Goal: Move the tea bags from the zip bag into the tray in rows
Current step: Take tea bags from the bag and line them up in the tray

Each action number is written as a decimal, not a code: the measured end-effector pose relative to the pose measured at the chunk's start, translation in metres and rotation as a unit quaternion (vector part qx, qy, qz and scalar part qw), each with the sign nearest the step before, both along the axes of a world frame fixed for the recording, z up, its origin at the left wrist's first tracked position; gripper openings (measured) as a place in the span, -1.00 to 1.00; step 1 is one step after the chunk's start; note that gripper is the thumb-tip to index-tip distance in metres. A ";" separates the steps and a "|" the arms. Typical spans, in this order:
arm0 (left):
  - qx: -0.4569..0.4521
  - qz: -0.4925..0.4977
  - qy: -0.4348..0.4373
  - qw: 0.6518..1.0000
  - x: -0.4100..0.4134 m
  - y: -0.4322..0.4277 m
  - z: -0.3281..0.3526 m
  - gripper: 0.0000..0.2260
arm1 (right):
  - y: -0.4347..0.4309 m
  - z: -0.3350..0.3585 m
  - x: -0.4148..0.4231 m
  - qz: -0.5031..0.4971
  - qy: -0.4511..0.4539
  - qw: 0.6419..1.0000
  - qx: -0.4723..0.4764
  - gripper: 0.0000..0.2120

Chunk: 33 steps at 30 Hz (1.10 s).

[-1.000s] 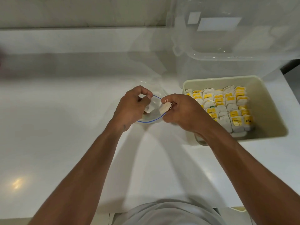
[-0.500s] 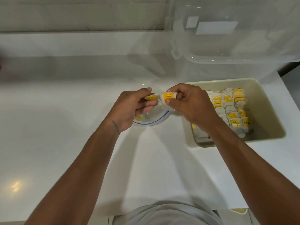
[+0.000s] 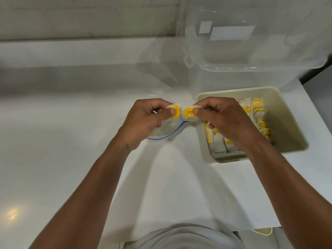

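Observation:
My left hand (image 3: 145,121) pinches a white tea bag with a yellow tag (image 3: 175,110) above the clear zip bag (image 3: 168,133), whose blue seal line curves below my fingers. My right hand (image 3: 224,119) pinches a second tea bag with a yellow tag (image 3: 188,113), a few centimetres right of the first. Both bags hang just left of the cream tray (image 3: 287,123). The tray holds several rows of tea bags (image 3: 258,112) with yellow tags; my right hand and wrist hide its left part.
A large clear plastic container (image 3: 251,51) stands behind the tray at the back right. The white countertop (image 3: 62,141) stretches to the left and in front. The counter's right edge runs close past the tray.
Both hands came up out of the zip bag, each with a tea bag. The two bags have been drawn slightly apart and the right hand has shifted toward the tray.

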<state>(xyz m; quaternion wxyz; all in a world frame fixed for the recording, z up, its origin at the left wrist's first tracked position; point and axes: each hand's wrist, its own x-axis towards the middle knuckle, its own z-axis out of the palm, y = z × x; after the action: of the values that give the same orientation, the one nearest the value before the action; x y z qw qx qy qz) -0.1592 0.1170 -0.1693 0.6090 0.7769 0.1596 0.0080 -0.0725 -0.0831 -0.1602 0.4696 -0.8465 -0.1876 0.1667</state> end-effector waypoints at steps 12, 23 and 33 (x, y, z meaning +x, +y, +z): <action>0.047 -0.100 -0.034 0.993 0.016 -0.044 0.013 -0.96 | -0.054 0.007 0.007 -0.019 0.021 0.999 -0.024 -0.95; 0.093 -0.112 -0.036 0.989 0.023 -0.077 0.019 -0.93 | -0.081 0.005 -0.002 -0.041 0.010 0.999 0.004 -0.93; 0.261 -0.077 0.004 0.962 0.015 -0.117 0.032 -0.86 | -0.119 0.002 0.021 0.066 -0.016 0.997 -0.047 -0.87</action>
<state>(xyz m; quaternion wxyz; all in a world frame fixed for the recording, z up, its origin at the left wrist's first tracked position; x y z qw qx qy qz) -0.1438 0.0000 -0.1370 0.3837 0.9186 0.0941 -0.0002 -0.0516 -0.2025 -0.1579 0.4144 -0.8558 -0.2426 0.1923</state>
